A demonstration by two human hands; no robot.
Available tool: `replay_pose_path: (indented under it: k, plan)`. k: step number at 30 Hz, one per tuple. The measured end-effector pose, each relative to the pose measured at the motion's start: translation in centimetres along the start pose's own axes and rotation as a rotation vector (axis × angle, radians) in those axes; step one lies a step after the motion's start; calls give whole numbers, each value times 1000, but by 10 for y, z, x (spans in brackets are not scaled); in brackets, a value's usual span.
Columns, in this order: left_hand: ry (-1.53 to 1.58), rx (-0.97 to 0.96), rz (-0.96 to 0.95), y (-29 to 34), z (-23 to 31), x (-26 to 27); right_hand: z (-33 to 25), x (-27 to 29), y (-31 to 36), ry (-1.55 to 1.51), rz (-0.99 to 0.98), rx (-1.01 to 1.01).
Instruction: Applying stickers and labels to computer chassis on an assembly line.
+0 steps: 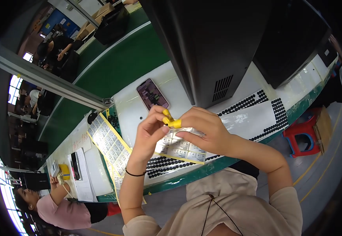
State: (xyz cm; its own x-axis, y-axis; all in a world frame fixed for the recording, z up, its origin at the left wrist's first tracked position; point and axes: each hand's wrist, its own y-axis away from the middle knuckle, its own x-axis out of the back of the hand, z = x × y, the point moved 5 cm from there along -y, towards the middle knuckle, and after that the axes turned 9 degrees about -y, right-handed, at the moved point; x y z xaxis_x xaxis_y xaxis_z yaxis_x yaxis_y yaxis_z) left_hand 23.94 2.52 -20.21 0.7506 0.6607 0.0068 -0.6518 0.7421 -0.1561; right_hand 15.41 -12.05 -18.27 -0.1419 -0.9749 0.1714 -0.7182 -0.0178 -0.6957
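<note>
One label sheet (181,148), white with a yellow margin, centre of the frame, partly covered by the hands; presumably light, thin, flexible, easily creased, best gripped by its margin. Lower edge runs left to right, dipping slightly rightward; long axis uncertain, upper part hidden. Left hand (149,129) and right hand (209,129), fingertips together at yellow finger caps (175,124); whether anything is pinched between cannot be told.

The bare right hand (210,128) partly hides the white, yellow-edged rectangular label sheet (182,150). The view's top edge crops the tall black boxy casing (214,47).
</note>
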Motion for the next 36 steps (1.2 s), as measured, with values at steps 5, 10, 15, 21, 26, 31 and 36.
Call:
replay_pose_path:
  k: [5, 10, 15, 21, 26, 31, 36]
  plan:
    - [98, 111, 2, 1, -12, -20, 1, 6, 3, 165, 48, 117]
    - [40, 122, 285, -4, -28, 3, 31, -3, -4, 80, 63, -115]
    - [-594, 94, 820, -10, -70, 120, 104, -48, -16, -64, 114, -418]
    - [-492, 104, 796, -29, -103, 128, 171, -66, -25, 12, 196, -433]
    - [-460, 112, 797, -26, -101, 127, 190, -70, -43, -45, 242, -486]
    - [-597, 95, 796, -25, -103, 132, 193, -74, -55, 45, 274, -469]
    - [-649, 141, 727, -33, -88, 118, 198, -67, -58, 43, 285, -510]
